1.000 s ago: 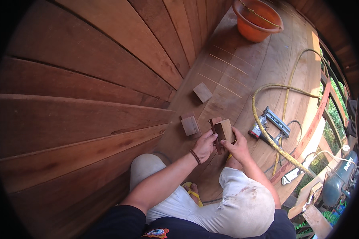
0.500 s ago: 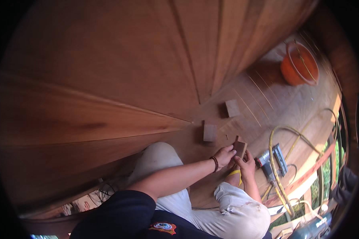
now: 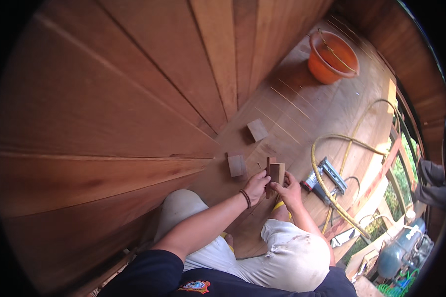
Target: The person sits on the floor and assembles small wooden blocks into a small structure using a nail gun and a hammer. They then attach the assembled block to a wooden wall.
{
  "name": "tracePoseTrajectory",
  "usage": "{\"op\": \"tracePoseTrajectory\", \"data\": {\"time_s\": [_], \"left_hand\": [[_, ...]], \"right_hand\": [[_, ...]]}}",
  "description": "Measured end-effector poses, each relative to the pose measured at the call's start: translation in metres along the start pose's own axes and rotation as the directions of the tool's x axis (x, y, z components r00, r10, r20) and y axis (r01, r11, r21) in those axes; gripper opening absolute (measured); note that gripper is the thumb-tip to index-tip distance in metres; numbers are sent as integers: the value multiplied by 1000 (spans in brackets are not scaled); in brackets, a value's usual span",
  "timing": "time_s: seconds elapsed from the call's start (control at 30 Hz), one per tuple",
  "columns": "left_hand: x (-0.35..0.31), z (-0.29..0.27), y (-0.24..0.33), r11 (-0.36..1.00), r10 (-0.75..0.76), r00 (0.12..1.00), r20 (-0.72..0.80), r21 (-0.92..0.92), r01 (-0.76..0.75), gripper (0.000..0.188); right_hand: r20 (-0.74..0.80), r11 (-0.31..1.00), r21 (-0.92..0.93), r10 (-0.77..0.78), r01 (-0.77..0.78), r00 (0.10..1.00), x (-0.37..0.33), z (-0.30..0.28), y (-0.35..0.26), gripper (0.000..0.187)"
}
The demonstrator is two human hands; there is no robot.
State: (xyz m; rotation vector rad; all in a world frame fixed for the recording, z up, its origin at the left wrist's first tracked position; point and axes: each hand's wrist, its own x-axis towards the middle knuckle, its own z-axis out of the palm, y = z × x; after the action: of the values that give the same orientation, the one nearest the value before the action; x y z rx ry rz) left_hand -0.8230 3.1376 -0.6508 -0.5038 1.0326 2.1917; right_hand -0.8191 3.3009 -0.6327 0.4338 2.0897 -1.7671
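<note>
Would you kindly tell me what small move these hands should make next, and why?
Perhaps the right hand should even up the brown rectangular wooden block with the thin reddish-brown wooden strip at the left hand: the pieces are held side by side, and the strip's upper end appears to stand past the block's.

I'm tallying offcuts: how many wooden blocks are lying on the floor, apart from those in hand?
2: one wooden block toward the orange bucket, the other block nearer the left hand. Others may be hidden.
</note>
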Motion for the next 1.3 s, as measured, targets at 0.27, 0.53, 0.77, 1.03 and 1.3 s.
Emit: {"op": "tracePoseTrajectory", "data": {"time_s": [0.27, 0.53, 0.77, 1.03, 1.3], "left_hand": [[-6, 1, 4, 999, -42, 999, 33, -16, 42, 41], [-7, 0, 8, 998, -18, 1000, 24, -60, 19, 38], [-14, 11, 15, 988, 102, 994, -27, 120, -98, 39], [-10, 6, 13, 963, 238, 960, -145, 165, -214, 40], [-7, 5, 25, 975, 208, 975, -79, -66, -213, 51]], "right_hand": [[18, 999, -27, 17, -17, 1000, -8, -5, -4, 78], [-29, 984, -171, -61, 55, 998, -9, -2, -7, 83], [-68, 917, -389, -127, 91, 990, -16, 5, -27, 81], [-14, 908, -377, -202, 182, 979, -17, 11, -38, 75], [118, 886, 439, 106, -148, 987, 3, 10, 2, 53]]}}
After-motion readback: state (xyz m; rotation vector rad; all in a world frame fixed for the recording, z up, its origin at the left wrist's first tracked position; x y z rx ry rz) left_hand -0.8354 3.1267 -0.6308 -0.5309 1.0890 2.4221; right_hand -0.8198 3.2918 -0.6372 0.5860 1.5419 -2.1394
